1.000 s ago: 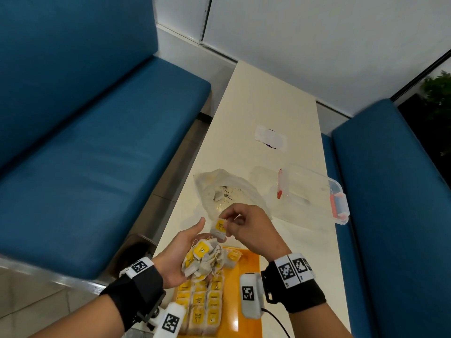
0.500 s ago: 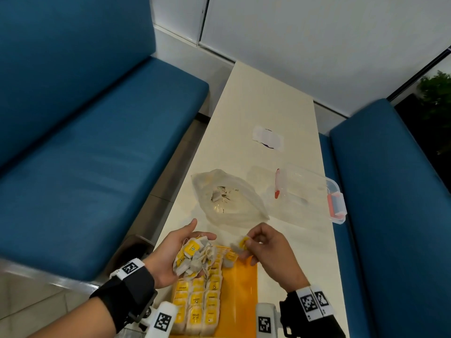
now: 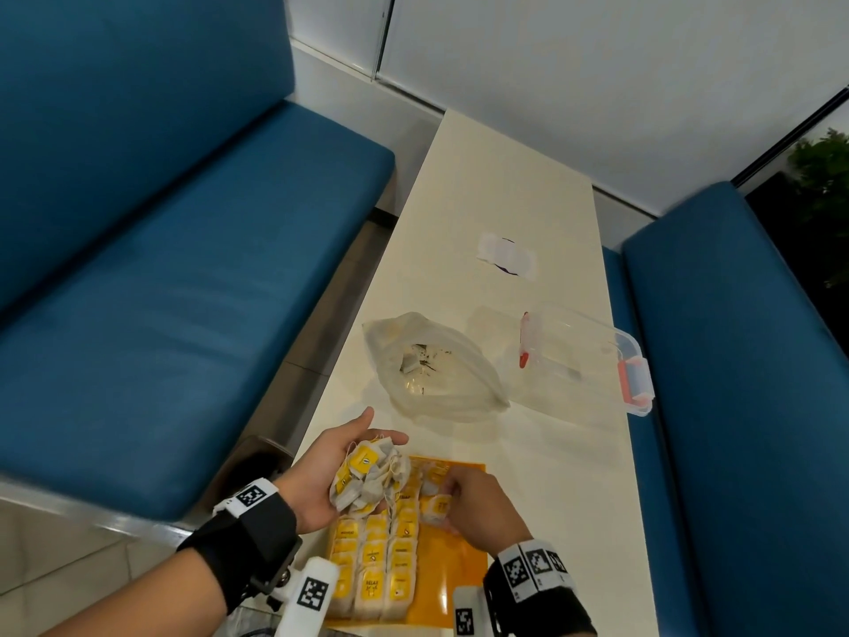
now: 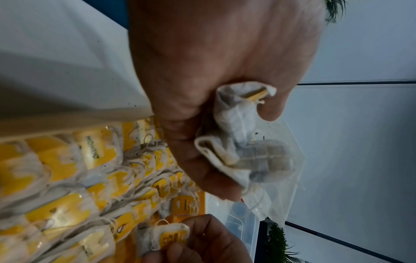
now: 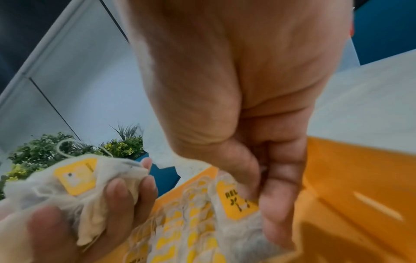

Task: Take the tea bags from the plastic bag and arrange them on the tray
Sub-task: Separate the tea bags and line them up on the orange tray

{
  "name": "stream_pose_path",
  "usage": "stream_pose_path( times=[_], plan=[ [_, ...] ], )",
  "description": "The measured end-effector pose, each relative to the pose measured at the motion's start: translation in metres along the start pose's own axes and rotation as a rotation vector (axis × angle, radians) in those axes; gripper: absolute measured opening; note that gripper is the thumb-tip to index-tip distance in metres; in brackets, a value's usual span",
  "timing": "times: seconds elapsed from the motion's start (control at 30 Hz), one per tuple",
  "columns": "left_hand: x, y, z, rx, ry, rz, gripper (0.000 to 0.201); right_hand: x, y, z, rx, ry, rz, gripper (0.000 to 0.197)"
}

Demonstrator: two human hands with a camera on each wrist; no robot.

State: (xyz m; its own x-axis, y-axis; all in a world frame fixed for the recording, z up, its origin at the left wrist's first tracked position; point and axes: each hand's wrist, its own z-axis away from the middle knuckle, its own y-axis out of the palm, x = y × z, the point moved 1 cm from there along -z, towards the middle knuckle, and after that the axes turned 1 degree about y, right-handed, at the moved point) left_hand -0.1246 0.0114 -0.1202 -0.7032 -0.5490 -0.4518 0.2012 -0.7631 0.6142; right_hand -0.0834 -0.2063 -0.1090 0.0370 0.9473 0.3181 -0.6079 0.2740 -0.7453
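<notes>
Nearest, rows of white paper tea bags with yellow tags [image 3: 374,574] are seen laid on the flat orange plastic tray [image 3: 459,586]. A single tea bag [image 5: 238,204] is pinched at its tag end by the right hand [image 3: 478,510], lowered onto the tray's third column, where half a second ago it was held higher, at the tray's far edge. A soft bunch of tea bags [image 3: 367,475] is cupped in the left hand [image 3: 321,480], fingers curled round it. Light, limp, easily torn paper: the stiff tag is judged the best hold. Farther off lies the crumpled clear plastic bag [image 3: 436,370], perhaps nearly emptied, beside a clear lidded box with red clips [image 3: 592,360].
</notes>
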Motion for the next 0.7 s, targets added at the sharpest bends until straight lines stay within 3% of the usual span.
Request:
stream_pose_path(
  times=[0.3,0.7],
  plan=[
    [-0.001,0.0,-0.001,-0.023,-0.009,-0.035,0.064,0.005,0.018,-0.003,-0.247,0.087,-0.117,0.022],
    [-0.003,-0.002,0.001,-0.025,-0.026,-0.084,0.068,0.015,0.027,-0.003,-0.343,0.148,-0.262,0.015]
  ],
)
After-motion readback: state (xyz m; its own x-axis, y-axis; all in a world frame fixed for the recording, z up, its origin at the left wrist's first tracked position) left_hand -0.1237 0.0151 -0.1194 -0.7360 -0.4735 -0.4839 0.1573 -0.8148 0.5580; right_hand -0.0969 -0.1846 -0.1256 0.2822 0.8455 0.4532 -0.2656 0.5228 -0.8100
